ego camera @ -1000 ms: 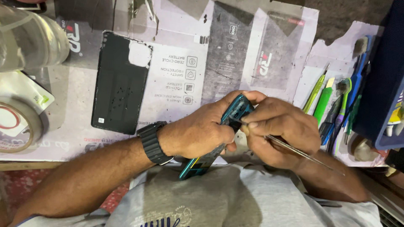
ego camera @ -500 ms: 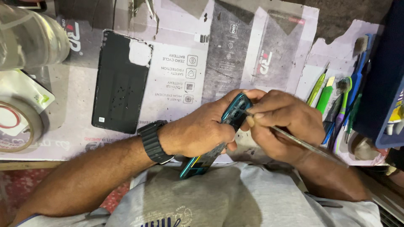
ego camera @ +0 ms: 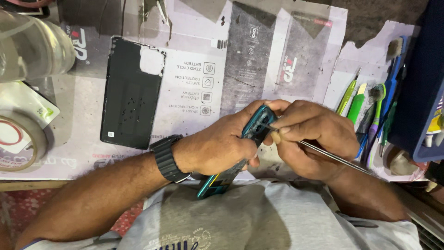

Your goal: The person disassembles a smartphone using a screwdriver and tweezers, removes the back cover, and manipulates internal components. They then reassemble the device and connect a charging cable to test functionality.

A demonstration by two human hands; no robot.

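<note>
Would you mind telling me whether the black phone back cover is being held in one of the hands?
No, the black back cover lies flat on the paper-covered bench, apart from both hands, which hold the teal phone.

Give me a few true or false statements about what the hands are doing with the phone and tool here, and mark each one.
1. The left hand holds a teal phone. True.
2. The right hand pinches thin metal tweezers. True.
3. The black back cover is fitted on the phone. False: it lies apart, flat on the printed mat.
4. The black wristwatch is on the right wrist. False: it is on the left.
5. Green-handled tools lie right of the hands. True.
</note>
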